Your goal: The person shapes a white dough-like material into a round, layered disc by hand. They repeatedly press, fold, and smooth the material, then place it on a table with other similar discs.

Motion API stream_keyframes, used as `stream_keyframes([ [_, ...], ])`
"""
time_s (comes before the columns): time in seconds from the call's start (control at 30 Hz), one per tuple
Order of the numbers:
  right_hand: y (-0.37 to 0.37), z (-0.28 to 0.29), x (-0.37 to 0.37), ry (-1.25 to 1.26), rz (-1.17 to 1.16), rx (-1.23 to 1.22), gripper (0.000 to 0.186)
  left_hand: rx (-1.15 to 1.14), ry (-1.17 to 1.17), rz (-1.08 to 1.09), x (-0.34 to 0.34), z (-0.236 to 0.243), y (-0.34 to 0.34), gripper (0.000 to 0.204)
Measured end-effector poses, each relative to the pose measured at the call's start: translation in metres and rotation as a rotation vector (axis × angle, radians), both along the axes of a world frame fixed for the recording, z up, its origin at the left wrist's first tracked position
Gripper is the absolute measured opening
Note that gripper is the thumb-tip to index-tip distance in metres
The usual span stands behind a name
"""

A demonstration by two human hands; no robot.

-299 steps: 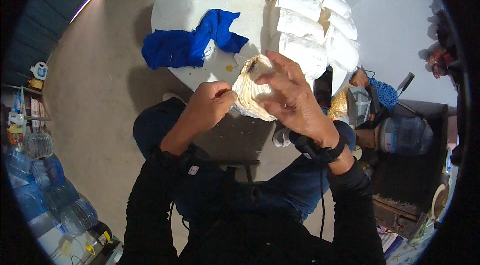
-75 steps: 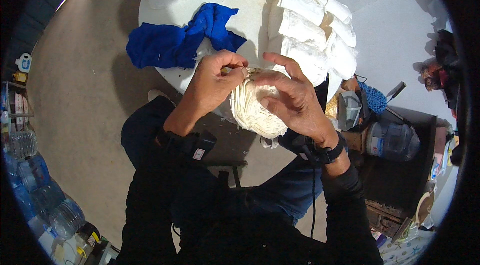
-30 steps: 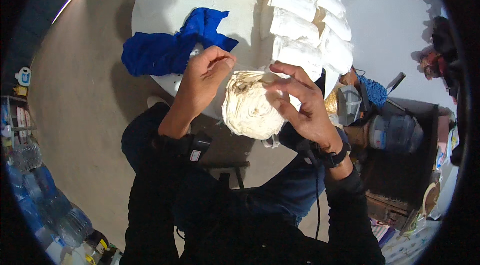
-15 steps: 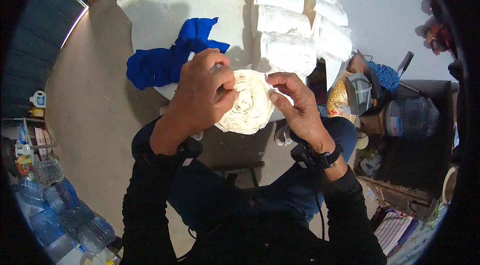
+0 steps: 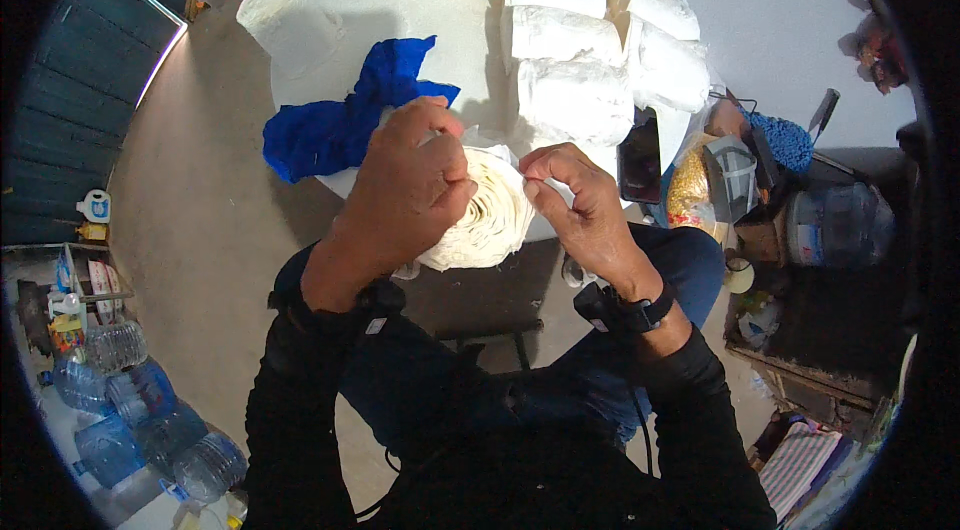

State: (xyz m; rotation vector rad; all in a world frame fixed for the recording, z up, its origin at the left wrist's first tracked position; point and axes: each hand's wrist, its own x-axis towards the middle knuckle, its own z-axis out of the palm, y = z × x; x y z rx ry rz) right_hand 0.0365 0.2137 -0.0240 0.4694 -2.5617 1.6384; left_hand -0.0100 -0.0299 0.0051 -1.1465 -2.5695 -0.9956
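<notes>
A round, cream-coloured coiled roll (image 5: 490,220) stands at the table's near edge, its layered end facing up and thin white wrapping around its rim. My left hand (image 5: 405,185) is closed at the roll's left side, fingers curled and thumb against them; what they pinch is hidden. At the upper right rim, my right hand (image 5: 585,210) pinches the thin white wrapping (image 5: 513,158) between thumb and fingertips. Just beyond my left hand lies a crumpled blue cloth (image 5: 340,120). Several white wrapped bundles (image 5: 570,100) are stacked in rows farther back.
A white tabletop (image 5: 460,60) spreads ahead. On its far left stands a white bag-like bundle (image 5: 285,15). To the right are a bag of yellow grains (image 5: 690,190), a blue beaded item (image 5: 780,142) and a large water bottle (image 5: 840,225). Several plastic bottles (image 5: 150,420) crowd the lower left.
My right thumb and fingers have closed together on the wrapping's edge. My left hand has barely moved. The coiled roll looks slightly tilted to the left, and the whole view has shifted a little.
</notes>
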Motion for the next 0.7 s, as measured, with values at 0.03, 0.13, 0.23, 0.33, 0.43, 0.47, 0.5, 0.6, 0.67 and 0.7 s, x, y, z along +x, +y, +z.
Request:
stream_keyframes([
  [0.03, 0.0, 0.0, 0.0, 0.0, -0.012, -0.012, 0.015, 0.029, -0.073, 0.05, 0.002, 0.001, -0.002, 0.034],
  [0.13, -0.002, 0.004, 0.001, 0.037, -0.05, -0.039, 0.016, -0.022, -0.013, -0.044, 0.016, 0.006, -0.009, 0.037],
  [0.23, -0.002, 0.012, 0.006, 0.16, -0.023, -0.017, 0.024, -0.037, -0.088, 0.053, 0.03, 0.005, -0.014, 0.037],
  [0.33, -0.005, 0.018, 0.009, 0.119, 0.058, 0.103, 0.029, -0.056, -0.075, 0.222, 0.036, -0.001, -0.014, 0.043],
  [0.43, -0.007, 0.023, 0.009, 0.123, -0.073, 0.077, 0.023, -0.064, -0.096, 0.27, 0.036, -0.009, -0.013, 0.052],
  [0.47, -0.009, 0.024, 0.008, 0.136, -0.1, 0.072, 0.022, -0.022, -0.088, 0.244, 0.036, -0.01, -0.012, 0.054],
  [0.5, -0.009, 0.026, 0.009, 0.172, -0.019, 0.092, 0.023, 0.0, -0.121, 0.223, 0.038, -0.011, -0.012, 0.056],
  [0.6, -0.011, 0.028, 0.01, 0.167, 0.031, 0.198, 0.025, 0.008, -0.171, 0.198, 0.042, -0.011, -0.013, 0.061],
  [0.67, -0.012, 0.029, 0.01, 0.137, -0.066, 0.134, 0.025, 0.031, -0.184, 0.186, 0.044, -0.01, -0.013, 0.06],
  [0.7, -0.012, 0.029, 0.011, 0.143, -0.065, 0.138, 0.025, 0.058, -0.195, 0.178, 0.046, -0.009, -0.013, 0.057],
])
